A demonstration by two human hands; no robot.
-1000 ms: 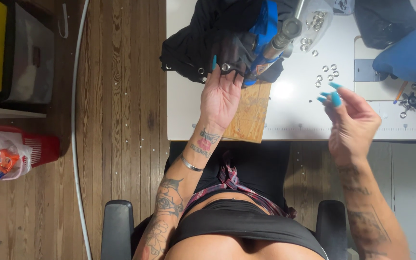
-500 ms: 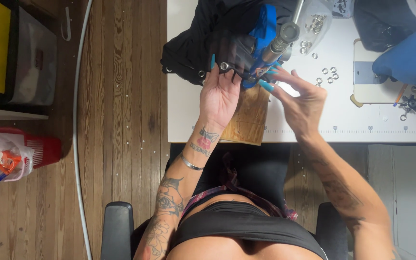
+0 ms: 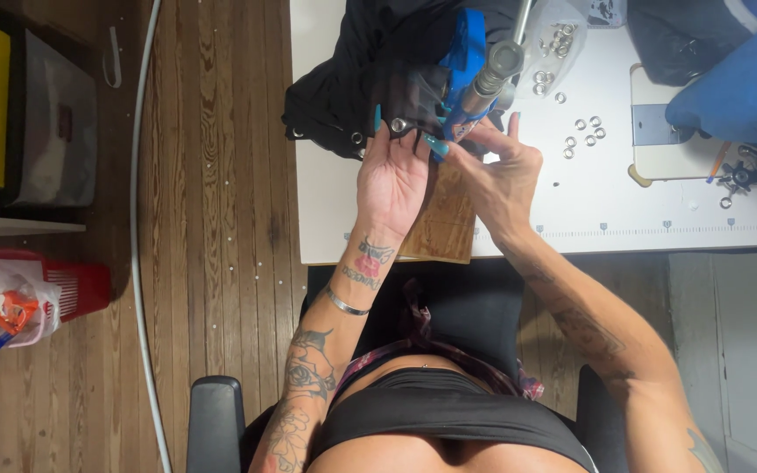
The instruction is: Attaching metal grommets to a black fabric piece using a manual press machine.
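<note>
White table (image 3: pixel 571 201) carries a blue hand press (image 3: pixel 466 61), with black fabric (image 3: pixel 370 70) draped beneath it. Left hand (image 3: pixel 392 180) pinches the fabric's eyelet edge; right hand (image 3: pixel 501 171) pinches near the die. Keeping the hole centred and the cloth flat seems wise.

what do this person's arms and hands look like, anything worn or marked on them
Both arms are bare, with no sleeves and no gloves. The left hand has long teal nails, a red and dark tattoo at the wrist, a thin silver bangle below it, and rose tattoos along the forearm. The right hand also has long teal nails, with dark tattoos down its forearm.
</note>
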